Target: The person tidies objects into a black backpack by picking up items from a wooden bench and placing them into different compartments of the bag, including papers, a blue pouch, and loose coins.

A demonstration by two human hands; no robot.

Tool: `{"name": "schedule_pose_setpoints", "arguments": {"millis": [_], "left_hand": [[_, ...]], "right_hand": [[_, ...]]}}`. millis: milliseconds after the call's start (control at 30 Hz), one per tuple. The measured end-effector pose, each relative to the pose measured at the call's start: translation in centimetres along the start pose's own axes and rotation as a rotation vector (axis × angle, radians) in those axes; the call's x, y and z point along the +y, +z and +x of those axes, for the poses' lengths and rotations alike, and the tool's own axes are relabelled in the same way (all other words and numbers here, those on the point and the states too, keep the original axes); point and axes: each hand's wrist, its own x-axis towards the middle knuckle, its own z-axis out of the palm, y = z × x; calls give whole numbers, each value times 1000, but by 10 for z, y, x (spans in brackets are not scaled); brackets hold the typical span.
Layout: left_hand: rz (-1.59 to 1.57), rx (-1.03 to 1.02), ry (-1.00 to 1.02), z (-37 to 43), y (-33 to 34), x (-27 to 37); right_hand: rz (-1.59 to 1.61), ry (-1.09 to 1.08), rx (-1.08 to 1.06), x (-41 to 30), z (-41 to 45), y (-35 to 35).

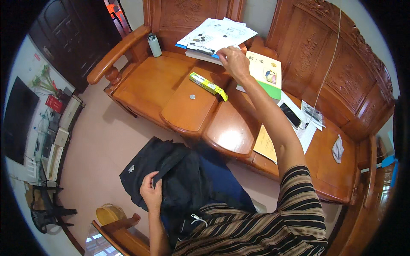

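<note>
My left hand (151, 192) grips a strip of black fabric on a black cloth item (179, 172) with a small white logo, which lies over my lap. My right hand (235, 62) reaches out to the near edge of a blue clipboard (181, 46), its fingers bent beside the clip; whether they hold anything I cannot tell. Handwritten sheets (238, 34) lie on the clipboard, with several small dark discs (199, 39) on top. Under it are thick books. A book with a yellow and green cover (264, 72) lies just right of my hand.
On the carved wooden bench (137, 80) are a pale green bottle (154, 46), a yellow-green carton (206, 84), a silver coin (192, 96), a phone (290, 114) on papers, a tan booklet (265, 144) and a crumpled white cloth (338, 149). A yellow basket (110, 214) stands on the floor.
</note>
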Motion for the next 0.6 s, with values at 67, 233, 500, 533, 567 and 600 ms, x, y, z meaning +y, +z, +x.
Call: {"name": "schedule_pose_setpoints", "arguments": {"millis": [67, 233, 500, 533, 567, 600], "left_hand": [[18, -8, -14, 2, 3, -3], [-18, -20, -10, 3, 8, -11], [16, -58, -51, 6, 11, -11], [-20, -49, -26, 6, 12, -14], [-21, -70, -21, 6, 12, -15], [-26, -60, -25, 6, 11, -16]], "right_hand": [[-7, -10, 11, 8, 21, 11], [-75, -100, -87, -10, 45, 36], [-199, -120, -118, -9, 36, 44], [-213, -114, -128, -10, 37, 44], [-228, -106, -137, -11, 37, 43], [-254, -113, -160, -13, 37, 44]]}}
